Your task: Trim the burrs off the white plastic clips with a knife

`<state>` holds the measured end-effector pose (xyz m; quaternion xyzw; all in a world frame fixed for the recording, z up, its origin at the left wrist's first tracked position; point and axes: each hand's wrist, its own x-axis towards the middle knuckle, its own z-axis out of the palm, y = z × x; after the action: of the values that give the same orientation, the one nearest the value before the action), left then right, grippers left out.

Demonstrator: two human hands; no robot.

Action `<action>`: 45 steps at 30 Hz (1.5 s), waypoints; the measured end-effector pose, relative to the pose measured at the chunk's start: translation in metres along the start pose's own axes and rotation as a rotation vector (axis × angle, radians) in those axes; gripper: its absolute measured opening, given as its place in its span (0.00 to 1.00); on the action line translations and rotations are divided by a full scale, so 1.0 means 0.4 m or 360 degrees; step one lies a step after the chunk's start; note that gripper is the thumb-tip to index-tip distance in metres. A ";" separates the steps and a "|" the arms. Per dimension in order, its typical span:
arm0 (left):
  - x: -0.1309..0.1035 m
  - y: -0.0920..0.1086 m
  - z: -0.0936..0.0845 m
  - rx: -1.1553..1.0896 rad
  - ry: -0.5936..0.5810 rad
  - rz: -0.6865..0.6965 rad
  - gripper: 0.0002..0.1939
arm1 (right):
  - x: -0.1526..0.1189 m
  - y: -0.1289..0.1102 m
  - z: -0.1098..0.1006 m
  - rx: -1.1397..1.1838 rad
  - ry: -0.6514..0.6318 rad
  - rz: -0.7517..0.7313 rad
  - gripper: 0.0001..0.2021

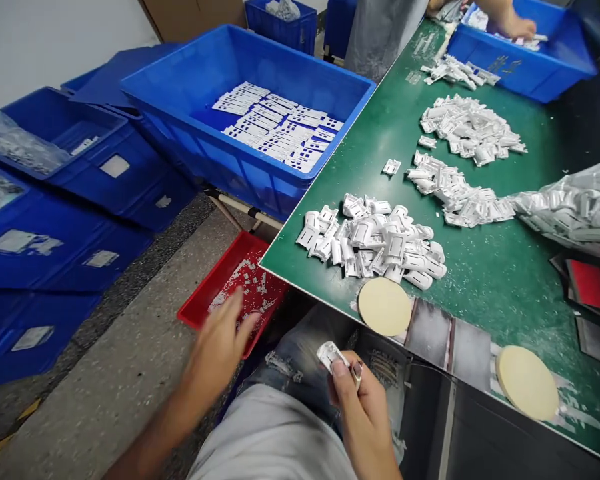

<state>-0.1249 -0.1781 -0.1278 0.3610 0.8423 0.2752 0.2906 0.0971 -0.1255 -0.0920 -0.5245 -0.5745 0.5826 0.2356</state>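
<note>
We hold a smooth, white, curved part (333,357) above frayed denim (305,340), our right hand (365,407) clamped on it and on a slim tool (357,377). Our left hand (217,343), blurred, fingers apart, hangs over the red tray (215,280) of crumbly scraps (255,281). Beside us, a heap (380,233) of rounded white pieces and a flat, cream disc (385,307) lie on the green table (505,280)

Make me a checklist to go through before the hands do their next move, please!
1. White part gripped in the right hand: ok.
2. Small tool in that same hand: ok.
3. Tool's tip away from skin: cannot tell, too small to see.
4. Left hand free: ok, open above the red tray.
5. Pile of white parts on the green table: ok.
6. Table free of crumbs: not ok, white specks show.
</note>
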 end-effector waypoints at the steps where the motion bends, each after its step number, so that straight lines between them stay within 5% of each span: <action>1: -0.029 0.049 0.016 -0.0134 -0.0136 0.0067 0.29 | -0.002 -0.003 0.001 0.0018 -0.0001 0.0018 0.20; 3: -0.081 0.147 0.048 -0.0839 -0.0608 0.0087 0.27 | -0.008 -0.011 -0.005 0.0040 0.0000 0.0036 0.21; 6: -0.106 0.254 0.076 -0.1375 -0.0747 -0.0129 0.14 | -0.020 -0.022 -0.046 -0.0062 -0.0066 -0.0088 0.17; 9: -0.079 0.303 0.084 -0.1561 -0.0742 -0.0248 0.09 | -0.030 -0.032 -0.126 -0.0481 -0.0059 -0.0517 0.13; 12: -0.055 0.330 0.086 -0.1623 -0.0930 -0.0199 0.07 | -0.033 -0.047 -0.209 -0.1012 0.0069 -0.0978 0.15; 17: -0.064 0.377 0.083 -0.1530 -0.1164 -0.0157 0.09 | -0.022 -0.091 -0.276 -0.1626 0.0222 -0.1289 0.15; 21: -0.075 0.403 0.085 -0.1544 -0.1181 -0.0269 0.09 | -0.005 -0.111 -0.280 -0.1812 0.0321 -0.1340 0.26; 45: -0.098 0.418 0.102 -0.1484 -0.1136 -0.0352 0.10 | 0.010 -0.093 -0.288 -0.1979 0.0494 -0.1397 0.28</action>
<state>0.0004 -0.0996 -0.0317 0.1758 0.5154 0.4457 0.7105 0.1853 -0.0650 -0.0351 -0.3602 -0.9114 -0.0735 0.1851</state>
